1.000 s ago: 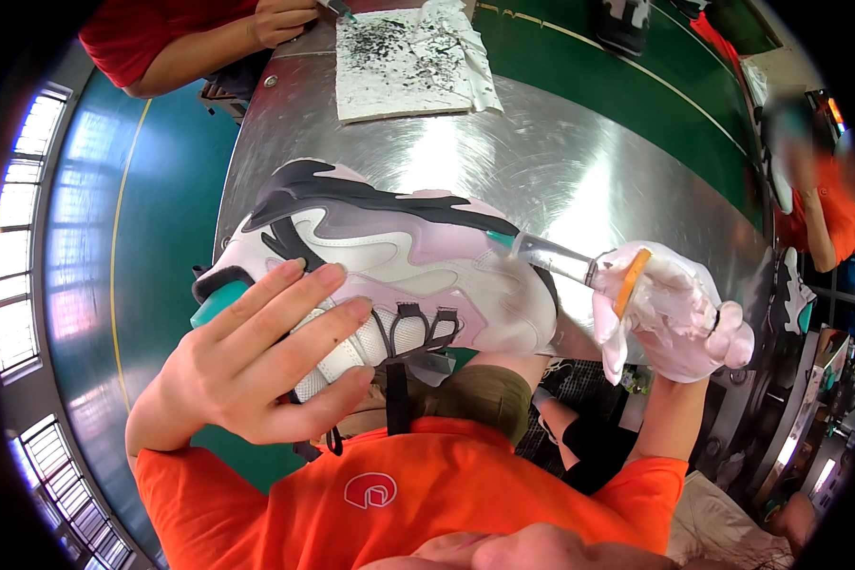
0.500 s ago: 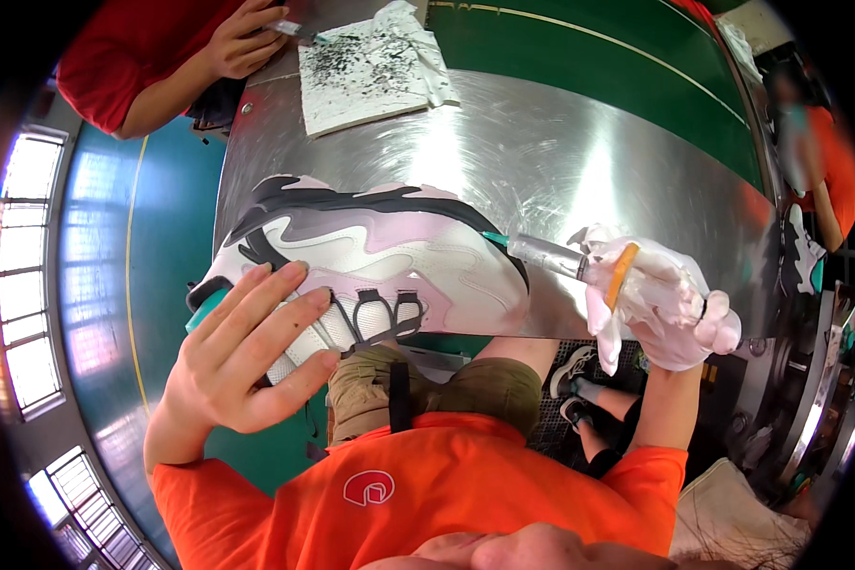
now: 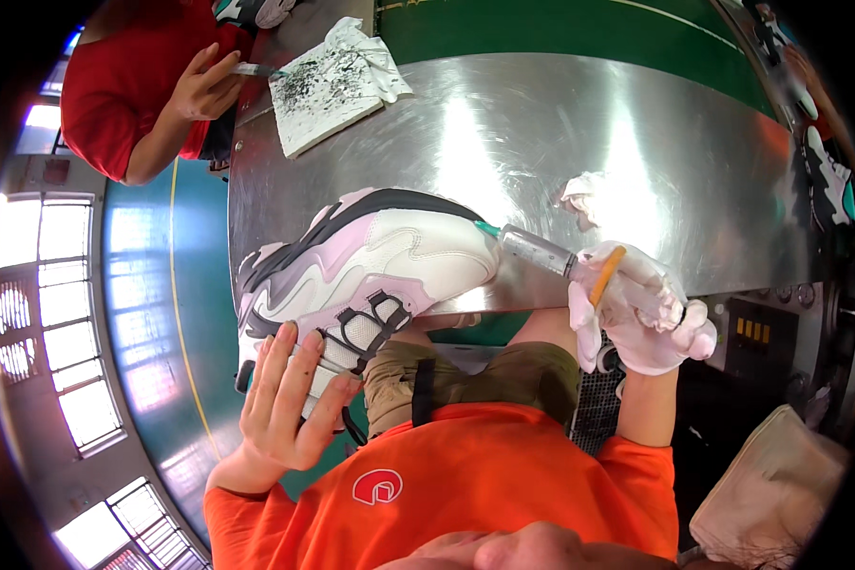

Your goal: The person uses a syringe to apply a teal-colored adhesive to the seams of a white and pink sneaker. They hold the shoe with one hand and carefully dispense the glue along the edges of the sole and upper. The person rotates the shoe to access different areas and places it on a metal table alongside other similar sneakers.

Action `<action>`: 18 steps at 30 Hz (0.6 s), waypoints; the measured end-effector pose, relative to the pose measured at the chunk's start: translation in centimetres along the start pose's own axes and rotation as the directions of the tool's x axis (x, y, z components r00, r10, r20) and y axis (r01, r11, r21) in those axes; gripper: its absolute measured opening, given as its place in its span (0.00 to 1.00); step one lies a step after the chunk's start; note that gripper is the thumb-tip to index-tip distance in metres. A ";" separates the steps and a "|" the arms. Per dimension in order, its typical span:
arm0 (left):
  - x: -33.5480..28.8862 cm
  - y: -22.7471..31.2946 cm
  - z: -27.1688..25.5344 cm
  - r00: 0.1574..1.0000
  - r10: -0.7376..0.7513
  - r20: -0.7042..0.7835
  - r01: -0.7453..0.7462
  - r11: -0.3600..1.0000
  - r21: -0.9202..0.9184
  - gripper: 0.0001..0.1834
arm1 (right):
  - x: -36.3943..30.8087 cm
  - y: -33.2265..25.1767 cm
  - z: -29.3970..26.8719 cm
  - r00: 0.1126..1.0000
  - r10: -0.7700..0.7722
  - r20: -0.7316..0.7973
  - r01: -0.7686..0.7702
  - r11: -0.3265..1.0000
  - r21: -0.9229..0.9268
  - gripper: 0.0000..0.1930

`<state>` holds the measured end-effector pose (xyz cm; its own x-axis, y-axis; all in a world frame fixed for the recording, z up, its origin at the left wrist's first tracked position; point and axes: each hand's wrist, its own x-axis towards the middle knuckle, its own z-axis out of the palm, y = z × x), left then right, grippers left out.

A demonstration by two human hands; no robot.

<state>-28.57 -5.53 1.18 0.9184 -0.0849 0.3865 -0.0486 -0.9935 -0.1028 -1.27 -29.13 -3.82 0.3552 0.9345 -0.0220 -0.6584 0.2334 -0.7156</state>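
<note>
A white, pale pink and black sneaker point(image 3: 423, 249) lies tilted on its side at the table's near edge, its toe pointing right. My bare left hand point(image 3: 280, 404) grips it around the lacing and tongue, the fingers laid over the upper and the thumb apart; part of the grip is hidden. In a white glove, my right hand point(image 3: 636, 309) closes around a clear syringe point(image 3: 537, 251) with a green tip. That tip meets the toe at the upper edge, beside the black line along the sole. An orange band point(image 3: 606, 275) circles near the gloved fingers.
The metal table point(image 3: 351, 171) holds a crumpled white cloth point(image 3: 589, 195) and, farther back, a white pad point(image 3: 328, 85) speckled black. Beyond it, a person's hand point(image 3: 207, 85) holds a slim tool point(image 3: 256, 70). Another sneaker point(image 3: 831, 180) stands at the far right.
The view has shifted. The sneaker is turned, its toe higher, and my left hand has moved with it. The green tip stays by the toe; the cloth now shows apart from my glove.
</note>
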 end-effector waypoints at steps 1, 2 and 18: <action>-0.1 0.1 0.2 1.000 0.000 -0.007 0.000 1.000 0.007 0.16 | 0.0 0.9 -0.3 1.000 -0.013 -0.006 0.013 1.000 0.021 0.63; -0.2 -0.2 0.5 1.000 0.002 -0.003 -0.002 1.000 0.011 0.17 | -0.9 1.3 -0.3 0.999 -0.036 -0.001 0.036 0.999 0.036 0.64; -0.3 -0.8 2.0 0.998 0.033 -0.059 -0.031 0.999 0.028 0.18 | -1.8 4.6 3.3 0.968 -0.147 -0.204 0.151 0.988 0.007 0.64</action>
<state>-28.06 -4.51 -0.66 0.8916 -0.1217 0.4362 -0.0660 -0.9878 -0.1408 -7.10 -28.85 -4.76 0.5758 0.8155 -0.0588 -0.6015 0.3739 -0.7060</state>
